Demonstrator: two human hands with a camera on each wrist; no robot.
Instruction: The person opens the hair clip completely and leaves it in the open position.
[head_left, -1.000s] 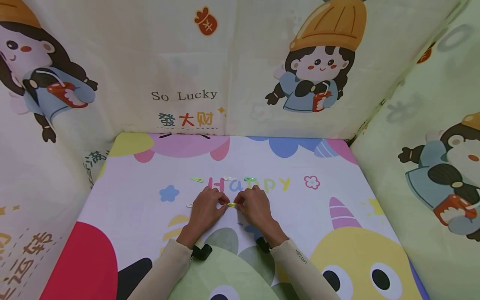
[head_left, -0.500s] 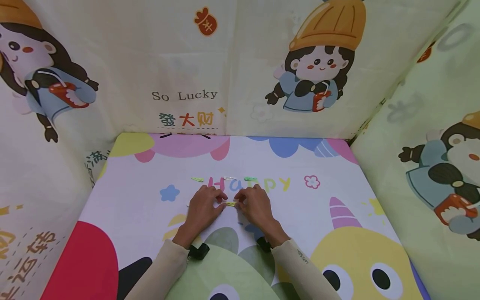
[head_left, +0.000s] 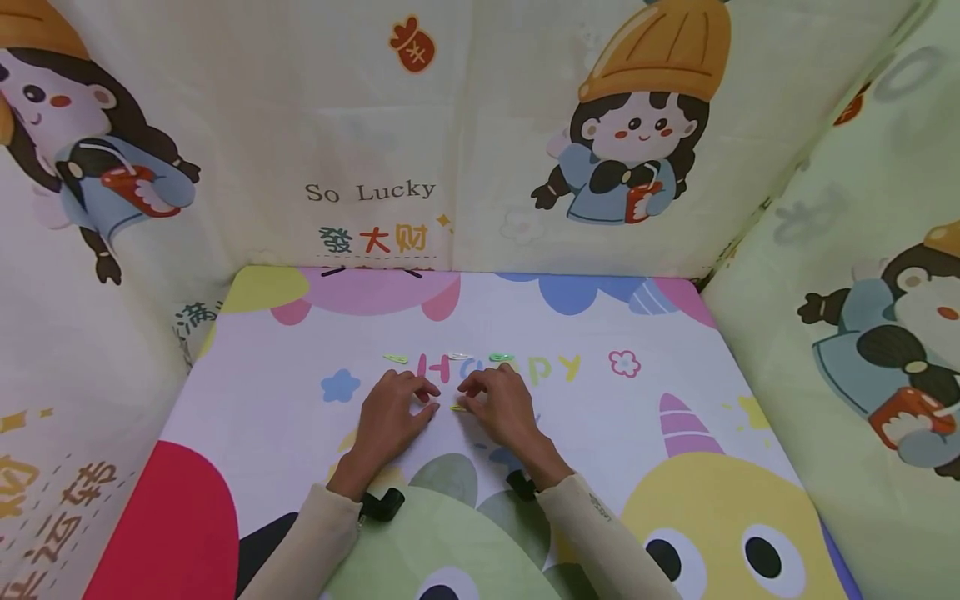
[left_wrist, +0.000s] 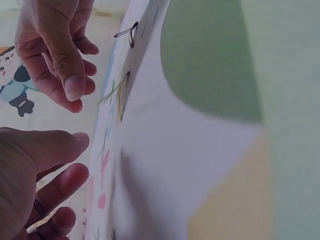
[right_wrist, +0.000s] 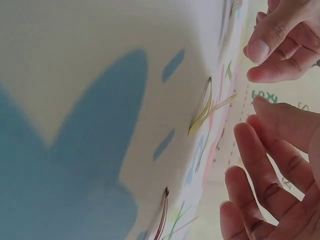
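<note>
Left hand (head_left: 390, 417) and right hand (head_left: 501, 407) rest on the printed table mat (head_left: 660, 400), knuckles up, close together. Between them lies a yellow hair clip (head_left: 458, 407), sprung open in the wrist views, one leg lifted off the mat. Neither hand touches it: fingers loosely bent and slightly apart, holding nothing. Left fingertips (left_wrist: 70, 175) sit just beside the clip (left_wrist: 120, 95); right fingers (right_wrist: 260, 165) just beside it too (right_wrist: 202, 107). Beyond the hands, near the "Happy" lettering: a light green clip (head_left: 394, 359), a white clip (head_left: 459, 357), a green clip (head_left: 500, 357)
</note>
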